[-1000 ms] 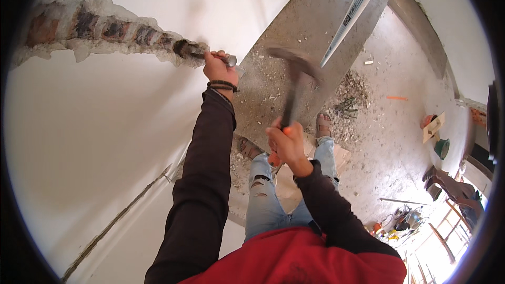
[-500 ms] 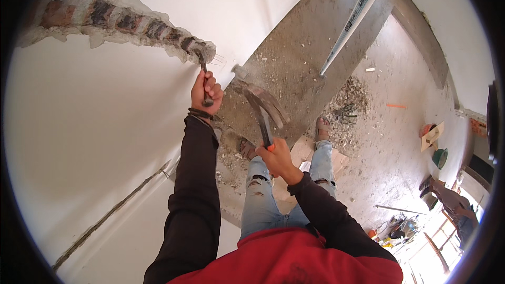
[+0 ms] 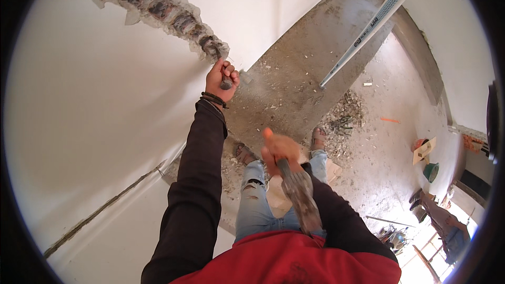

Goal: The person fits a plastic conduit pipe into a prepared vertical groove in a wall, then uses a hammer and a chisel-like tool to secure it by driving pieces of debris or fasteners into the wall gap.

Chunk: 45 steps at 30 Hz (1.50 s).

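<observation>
My left hand (image 3: 216, 76) is closed around a short metal chisel (image 3: 226, 83), its butt end showing below the fist. The chisel's tip meets the lower end of a rough groove (image 3: 181, 23) cut into the white wall, where dark brick shows between broken plaster edges. In front of my lap, my right hand (image 3: 282, 151) grips the handle of a hammer (image 3: 301, 192). Its head, smeared by motion, hangs back toward my red top, well apart from the chisel. An orange handle end (image 3: 268, 132) sticks out past my fist.
Rubble (image 3: 350, 108) litters the floor around my sandalled feet. A long pale pole (image 3: 363, 37) slants down to the floor ahead. To the right lie an orange strip (image 3: 390, 120), a green bucket (image 3: 431, 172) and a heap of tools (image 3: 394, 235). Another person (image 3: 444, 221) is at far right.
The hammer has swung from near the chisel back toward my body, its head now pointing at me. My view has shifted, and the chisel remains at the groove's end.
</observation>
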Available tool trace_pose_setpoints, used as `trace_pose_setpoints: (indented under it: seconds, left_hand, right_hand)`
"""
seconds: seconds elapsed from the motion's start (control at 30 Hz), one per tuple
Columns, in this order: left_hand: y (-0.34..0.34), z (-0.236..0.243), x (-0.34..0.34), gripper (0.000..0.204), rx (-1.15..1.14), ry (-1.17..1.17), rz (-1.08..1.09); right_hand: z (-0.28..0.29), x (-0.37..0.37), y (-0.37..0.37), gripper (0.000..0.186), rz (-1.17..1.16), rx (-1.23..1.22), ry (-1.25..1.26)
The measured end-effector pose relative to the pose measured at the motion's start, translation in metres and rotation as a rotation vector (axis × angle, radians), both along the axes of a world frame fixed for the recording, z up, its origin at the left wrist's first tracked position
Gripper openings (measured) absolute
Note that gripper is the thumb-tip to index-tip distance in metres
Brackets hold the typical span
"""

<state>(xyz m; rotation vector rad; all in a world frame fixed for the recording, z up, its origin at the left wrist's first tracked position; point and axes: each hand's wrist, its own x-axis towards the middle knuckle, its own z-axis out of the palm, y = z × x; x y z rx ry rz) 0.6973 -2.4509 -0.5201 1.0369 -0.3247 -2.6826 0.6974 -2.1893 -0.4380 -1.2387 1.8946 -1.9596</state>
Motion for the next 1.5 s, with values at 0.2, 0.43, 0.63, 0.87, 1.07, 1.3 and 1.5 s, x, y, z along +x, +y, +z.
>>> trace_pose_setpoints:
  seconds: [0.2,0.43,0.63,0.87,1.07,1.3,1.5]
  left_hand:
    - [-0.03,-0.024,0.02,0.029,-0.12,0.085,-0.084]
    - [-0.007,0.0,-0.006,0.024,0.039,0.064,0.055]
    - [-0.006,-0.006,-0.025,0.024,-0.211,-0.119,0.082]
    - [0.022,-0.002,-0.012,0.027,-0.166,0.005,0.116]
    - [0.0,0.009,-0.016,0.026,0.035,0.126,0.166]
    - [-0.003,0.015,-0.042,0.025,0.054,0.086,0.277]
    - [0.019,0.023,-0.038,0.022,-0.081,-0.212,0.242]
  right_hand:
    - [-0.048,0.012,-0.016,0.016,0.148,0.641,-0.279]
    - [-0.038,0.003,-0.003,0.025,0.161,0.254,-0.141]
    - [-0.057,-0.009,-0.009,0.023,0.094,0.682,-0.25]
    - [-0.001,0.0,0.029,0.019,0.078,0.599,-0.269]
    - [0.032,0.01,0.006,0.024,0.071,0.1,-0.666]
    - [-0.062,-0.005,-0.028,0.02,0.094,0.771,-0.666]
    - [-0.002,0.0,-0.009,0.018,0.001,0.458,-0.564]
